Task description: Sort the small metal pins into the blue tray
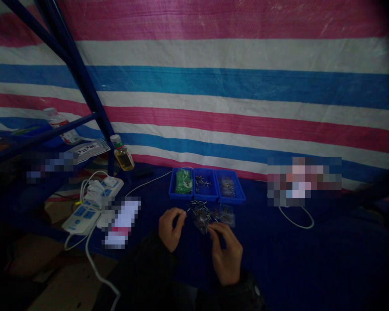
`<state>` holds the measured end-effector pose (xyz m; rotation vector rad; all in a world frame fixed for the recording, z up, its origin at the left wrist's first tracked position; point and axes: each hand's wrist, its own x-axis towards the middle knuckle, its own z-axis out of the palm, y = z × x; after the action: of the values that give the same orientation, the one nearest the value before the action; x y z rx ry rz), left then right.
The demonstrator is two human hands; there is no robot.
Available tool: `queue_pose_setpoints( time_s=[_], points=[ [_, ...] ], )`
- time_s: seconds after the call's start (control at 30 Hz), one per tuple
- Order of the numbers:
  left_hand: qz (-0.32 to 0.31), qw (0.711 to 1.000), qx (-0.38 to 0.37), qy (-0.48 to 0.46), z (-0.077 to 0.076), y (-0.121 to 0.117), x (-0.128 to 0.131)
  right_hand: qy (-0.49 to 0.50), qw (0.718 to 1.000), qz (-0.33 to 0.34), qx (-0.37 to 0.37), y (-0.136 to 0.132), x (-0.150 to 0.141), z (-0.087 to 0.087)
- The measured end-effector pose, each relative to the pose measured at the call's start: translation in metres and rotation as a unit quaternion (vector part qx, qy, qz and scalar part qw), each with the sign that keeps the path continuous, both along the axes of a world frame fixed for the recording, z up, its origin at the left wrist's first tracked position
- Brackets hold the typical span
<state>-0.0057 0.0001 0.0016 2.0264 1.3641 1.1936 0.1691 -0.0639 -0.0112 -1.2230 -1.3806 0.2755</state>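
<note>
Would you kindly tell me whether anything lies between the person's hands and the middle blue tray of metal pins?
Yes: loose metal pins and a clear plastic bag lie on the dark blue cloth, just in front of the middle blue tray, between it and the left hand and right hand.

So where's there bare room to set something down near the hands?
Bare dark blue cloth lies right of the right hand, below the white cable, and between the three blue trays and the blurred object. It's crowded between the left hand and the right, where metal pins and clear bags lie, and by the power strip.
</note>
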Motion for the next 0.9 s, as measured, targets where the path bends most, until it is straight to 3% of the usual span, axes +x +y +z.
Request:
queue_pose_setpoints(
  time_s=[0.07, 0.1, 0.27, 0.37, 0.47, 0.63, 0.9],
  points=[
    [0.080, 0.995, 0.012, 0.061, -0.004, 0.008, -0.002, 0.005, 0.999, -0.044, 0.025, 0.008, 0.004, 0.009],
    [0.089, 0.992, 0.013, 0.094, -0.006, 0.012, -0.003, 0.008, 0.997, -0.066, 0.039, 0.015, 0.007, 0.015],
    [0.075, 0.981, 0.018, 0.177, -0.010, 0.025, 0.002, -0.052, 0.992, -0.099, 0.059, 0.069, 0.029, 0.047],
    [0.074, 0.979, 0.008, 0.192, -0.011, 0.028, 0.004, -0.102, 0.987, -0.120, 0.030, 0.086, 0.036, 0.045],
    [0.057, 0.977, -0.001, 0.203, -0.013, 0.028, 0.004, -0.074, 0.989, -0.129, 0.025, 0.072, 0.029, 0.025],
    [0.041, 0.975, 0.000, 0.217, -0.014, 0.026, 0.003, -0.068, 0.995, -0.073, 0.003, 0.027, 0.004, -0.003],
    [0.059, 0.978, 0.031, 0.200, -0.012, 0.022, 0.000, -0.079, 0.996, 0.014, -0.042, 0.009, -0.011, -0.007]
  ],
)
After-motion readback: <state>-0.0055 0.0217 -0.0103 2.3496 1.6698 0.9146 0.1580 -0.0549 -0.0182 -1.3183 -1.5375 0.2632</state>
